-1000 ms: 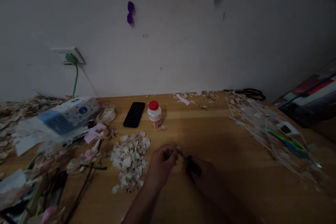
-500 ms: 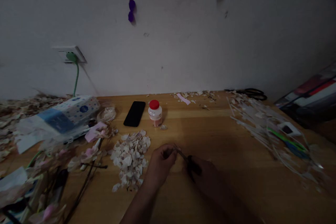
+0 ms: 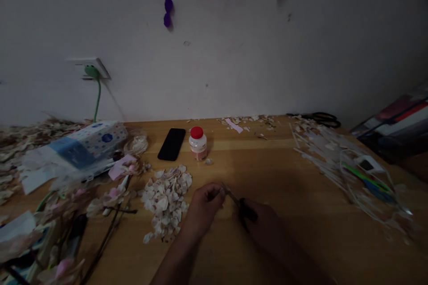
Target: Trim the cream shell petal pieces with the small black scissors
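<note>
Left hand [image 3: 204, 207]: pinching a small piece, too dim to identify.
Right hand [image 3: 264, 227]: gripping small scissors [image 3: 241, 207] beside petal pile [image 3: 166, 200].

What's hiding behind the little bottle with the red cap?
Behind the small clear bottle with the red cap only bare wooden table and the plain white wall show. The strip of table directly behind the bottle is covered by it.

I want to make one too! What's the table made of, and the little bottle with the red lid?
The table looks like wood, smooth and light brown, with grain lines showing. The little bottle seems to be see-through plastic with a shiny red lid, though it could be glass.
</note>
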Demonstrator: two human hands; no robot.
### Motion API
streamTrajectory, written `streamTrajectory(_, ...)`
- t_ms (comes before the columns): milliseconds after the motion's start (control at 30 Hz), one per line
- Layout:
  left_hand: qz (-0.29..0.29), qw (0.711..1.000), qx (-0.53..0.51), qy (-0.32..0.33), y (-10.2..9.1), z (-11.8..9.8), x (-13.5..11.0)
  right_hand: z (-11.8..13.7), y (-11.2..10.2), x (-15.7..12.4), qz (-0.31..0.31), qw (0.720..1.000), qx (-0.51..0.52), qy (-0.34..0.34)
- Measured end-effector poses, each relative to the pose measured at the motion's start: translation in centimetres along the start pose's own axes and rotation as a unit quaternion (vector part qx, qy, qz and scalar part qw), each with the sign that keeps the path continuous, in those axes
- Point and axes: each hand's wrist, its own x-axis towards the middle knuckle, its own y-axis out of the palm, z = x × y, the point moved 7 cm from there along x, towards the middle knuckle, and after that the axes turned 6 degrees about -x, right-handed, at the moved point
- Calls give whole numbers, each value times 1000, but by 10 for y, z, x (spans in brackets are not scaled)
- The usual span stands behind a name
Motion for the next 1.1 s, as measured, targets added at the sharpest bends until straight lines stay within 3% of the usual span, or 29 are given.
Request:
streamTrajectory(233,7,997,70,32,0,-12,-2,5,-2,-1,7,1000,-15,-11)
streamTrajectory(567,-10,985,-167,-38,7,1,1,4,-3,-1,-6,1000,13,-3)
streamTrajectory(900,15,995,-94,-13,5,6,2,1,1,-2,3,1000,-10,-15)
streamTrajectory(1100,-6,983,-175,-54,3,11,3,2,-2,-3,-1,1000,3,-13)
